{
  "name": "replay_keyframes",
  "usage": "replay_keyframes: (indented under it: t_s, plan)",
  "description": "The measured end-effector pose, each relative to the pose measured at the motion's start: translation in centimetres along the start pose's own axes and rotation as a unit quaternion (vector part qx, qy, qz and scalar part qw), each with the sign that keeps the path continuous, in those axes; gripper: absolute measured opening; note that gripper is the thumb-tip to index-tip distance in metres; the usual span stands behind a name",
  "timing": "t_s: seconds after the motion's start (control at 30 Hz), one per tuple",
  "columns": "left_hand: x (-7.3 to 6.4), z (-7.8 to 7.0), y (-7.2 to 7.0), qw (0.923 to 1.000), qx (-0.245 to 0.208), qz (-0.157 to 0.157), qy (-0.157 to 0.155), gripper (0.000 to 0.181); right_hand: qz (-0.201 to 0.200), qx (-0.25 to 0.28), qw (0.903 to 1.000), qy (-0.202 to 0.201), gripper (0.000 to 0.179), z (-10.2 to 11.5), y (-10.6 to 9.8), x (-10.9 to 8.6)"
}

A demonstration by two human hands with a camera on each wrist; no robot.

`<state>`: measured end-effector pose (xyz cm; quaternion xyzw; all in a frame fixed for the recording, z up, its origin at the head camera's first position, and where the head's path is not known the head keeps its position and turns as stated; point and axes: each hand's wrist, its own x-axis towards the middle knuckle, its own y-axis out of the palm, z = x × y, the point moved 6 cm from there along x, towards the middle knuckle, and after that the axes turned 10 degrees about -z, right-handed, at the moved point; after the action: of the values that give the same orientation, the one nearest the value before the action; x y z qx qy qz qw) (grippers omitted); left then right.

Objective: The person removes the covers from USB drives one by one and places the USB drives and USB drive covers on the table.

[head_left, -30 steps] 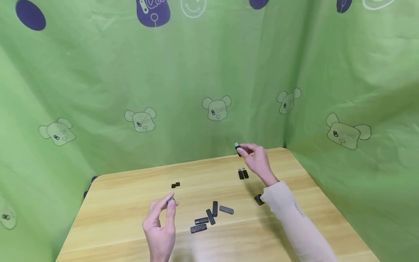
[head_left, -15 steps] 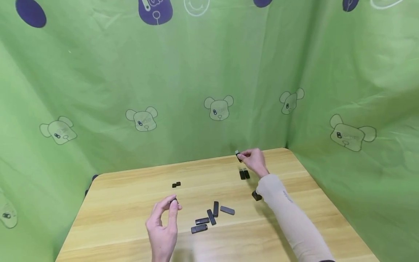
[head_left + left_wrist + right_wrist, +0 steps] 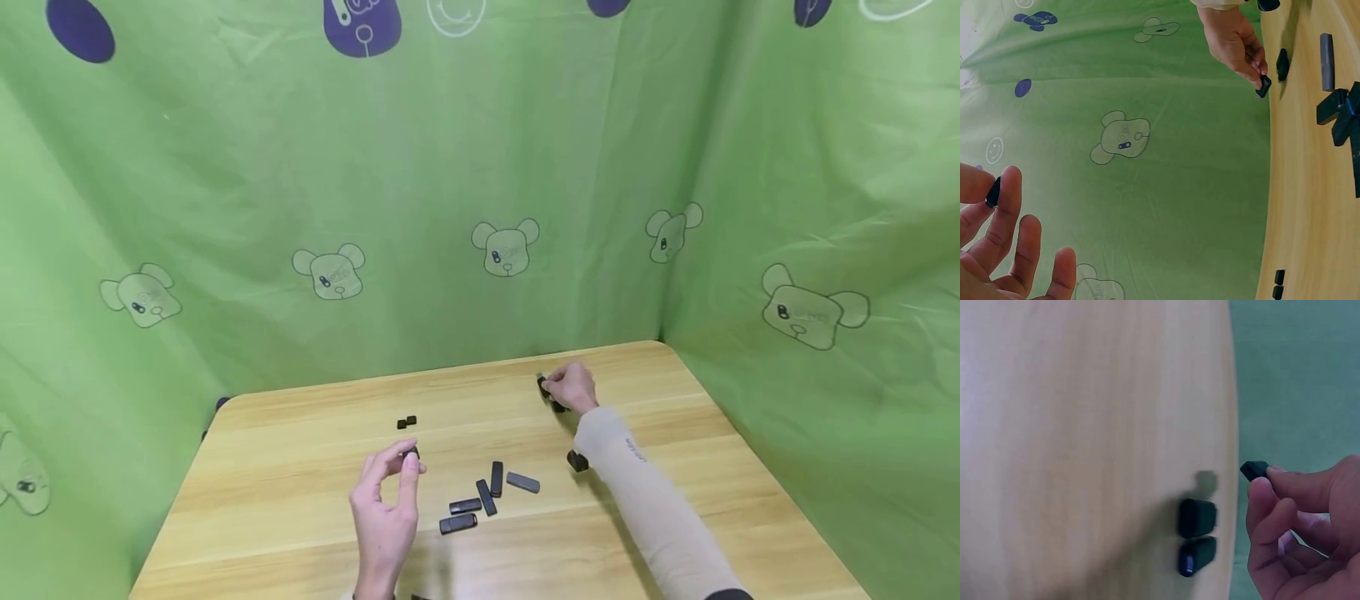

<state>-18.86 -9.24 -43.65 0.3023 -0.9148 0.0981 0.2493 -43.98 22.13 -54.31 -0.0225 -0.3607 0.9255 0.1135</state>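
Observation:
My right hand (image 3: 572, 388) pinches a black USB flash drive (image 3: 543, 387) at the table's far right. In the right wrist view, thumb and forefinger grip that drive (image 3: 1254, 470), close to two black drives (image 3: 1196, 517) lying side by side on the table. From the head view the right hand mostly covers this pair (image 3: 558, 407). My left hand (image 3: 386, 512), raised over the near left of the table, holds a small black cap (image 3: 411, 452) between thumb and fingers. That cap (image 3: 994, 192) shows more plainly in the left wrist view, with the remaining fingers spread.
Two small black caps (image 3: 407, 422) lie at the back left of the wooden table (image 3: 300, 467). Several more flash drives, one of them grey (image 3: 522, 482), are scattered mid-table. A green curtain (image 3: 420, 183) stands behind and at both sides.
My right hand has come down with the flash drive, toward the two drives on the table, and now hides them mostly. The left hand has shifted slightly right, still holding the cap.

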Motion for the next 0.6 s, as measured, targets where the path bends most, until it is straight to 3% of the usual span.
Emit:
replay_keyframes:
  t_s: [0.37,0.6]
  plan:
    - [-0.07,0.46,0.44,0.9999,0.007,0.001,-0.008,0.018,-0.011,-0.024,0.9989,0.038,0.012,-0.55,0.9,-0.82]
    - [-0.22,0.55,0.56,0.9998,0.013,0.002,-0.012,0.017,-0.007,-0.056,0.9976,0.04,0.016,-0.81,1.06,-1.06]
